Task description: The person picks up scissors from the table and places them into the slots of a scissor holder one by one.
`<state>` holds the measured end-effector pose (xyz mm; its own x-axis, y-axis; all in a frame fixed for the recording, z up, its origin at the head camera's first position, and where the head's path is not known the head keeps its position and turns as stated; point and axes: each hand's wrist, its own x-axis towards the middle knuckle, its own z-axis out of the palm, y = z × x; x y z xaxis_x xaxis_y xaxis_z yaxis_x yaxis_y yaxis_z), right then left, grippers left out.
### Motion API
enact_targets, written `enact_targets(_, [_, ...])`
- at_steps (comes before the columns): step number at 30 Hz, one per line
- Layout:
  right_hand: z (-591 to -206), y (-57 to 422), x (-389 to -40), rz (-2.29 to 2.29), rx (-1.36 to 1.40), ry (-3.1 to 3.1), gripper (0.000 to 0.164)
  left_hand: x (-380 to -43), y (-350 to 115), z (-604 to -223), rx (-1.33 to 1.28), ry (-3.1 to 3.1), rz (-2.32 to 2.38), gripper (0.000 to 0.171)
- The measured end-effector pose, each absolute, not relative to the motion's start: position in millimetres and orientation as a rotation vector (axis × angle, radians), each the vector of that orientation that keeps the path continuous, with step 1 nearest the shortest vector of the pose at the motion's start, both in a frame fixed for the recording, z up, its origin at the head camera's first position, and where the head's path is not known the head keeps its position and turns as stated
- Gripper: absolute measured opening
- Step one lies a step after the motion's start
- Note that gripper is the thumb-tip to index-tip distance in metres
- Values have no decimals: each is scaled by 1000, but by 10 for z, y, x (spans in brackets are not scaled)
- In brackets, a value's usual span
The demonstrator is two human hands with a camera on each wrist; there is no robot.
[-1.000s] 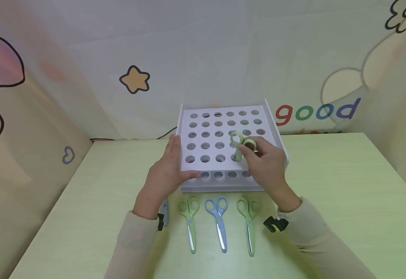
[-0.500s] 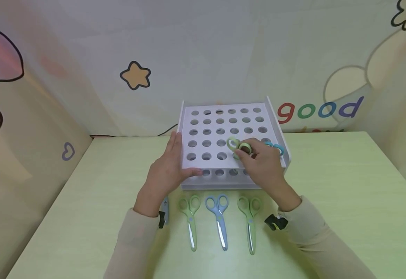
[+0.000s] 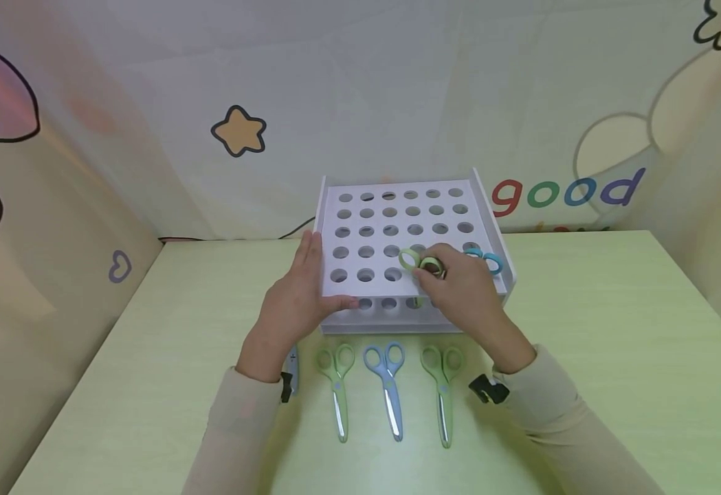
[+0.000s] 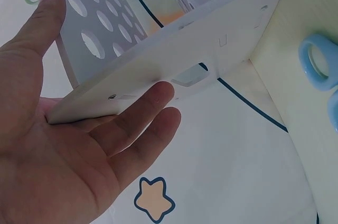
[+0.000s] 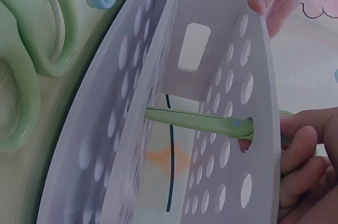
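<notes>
Pale-green plastic-handled scissors (image 5: 211, 123) point-down through a front-row hole of the white perforated rack (image 3: 379, 263); right hand (image 3: 468, 285) pinches the loops.

Long axis roughly square to the top plate; blade end runs down from right hand, the nearer one, toward the next plate (image 5: 120, 155). Left hand (image 3: 290, 309), fingers straight, rests on rack's left side. Whether the tip enters the lower hole: cannot tell. Head view: right hand covers the entry hole and nearby teal-looped scissors' (image 3: 486, 258) blades.

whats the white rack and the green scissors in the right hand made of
The rack looks like matte white plastic or painted board: flat, even panels with round holes. The green scissors look mostly smooth plastic, with even colour along handle and blade; whether metal lies inside, I cannot tell.
</notes>
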<state>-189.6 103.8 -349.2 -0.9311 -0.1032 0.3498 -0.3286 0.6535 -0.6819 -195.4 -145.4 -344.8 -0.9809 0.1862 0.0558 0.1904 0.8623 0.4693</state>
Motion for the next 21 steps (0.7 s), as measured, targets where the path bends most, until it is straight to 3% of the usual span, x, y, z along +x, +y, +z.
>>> enact_targets(7, [-3461, 1054, -1890, 1218, 314, -2609, 26, -1949, -1456, -3444, -310, -3021, -763, 124])
enact_targets(21, [-3463, 1076, -1877, 1356, 216, -2571, 19, -1951, -1459, -3442, -308, -3020, -764, 123])
